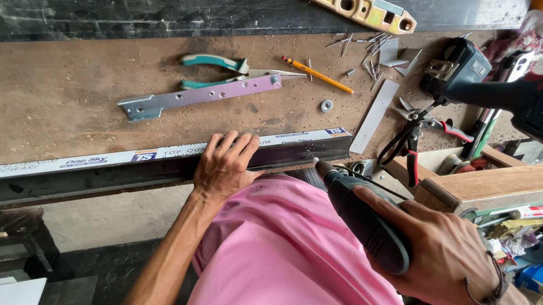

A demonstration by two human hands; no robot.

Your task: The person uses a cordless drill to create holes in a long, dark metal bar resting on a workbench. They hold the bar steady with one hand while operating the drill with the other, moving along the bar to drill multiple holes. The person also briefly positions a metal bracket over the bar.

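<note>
My left hand (225,166) presses flat on a long dark metal profile (156,167) with a white printed film, lying along the front edge of the workbench (65,100). In my right hand (443,253) is a dark cordless screwdriver (360,209), its tip touching the profile just right of my left hand. A lilac metal bracket (199,96) lies on the bench behind the profile.
Teal-handled pliers (217,69), a yellow pencil (318,75), a washer (327,105), loose screws (367,54) and a grey metal strip (374,115) lie on the bench. Red snips (412,140), a cordless drill (518,93) and a wooden beam (498,184) crowd the right. A yellow level (352,5) rests at the back.
</note>
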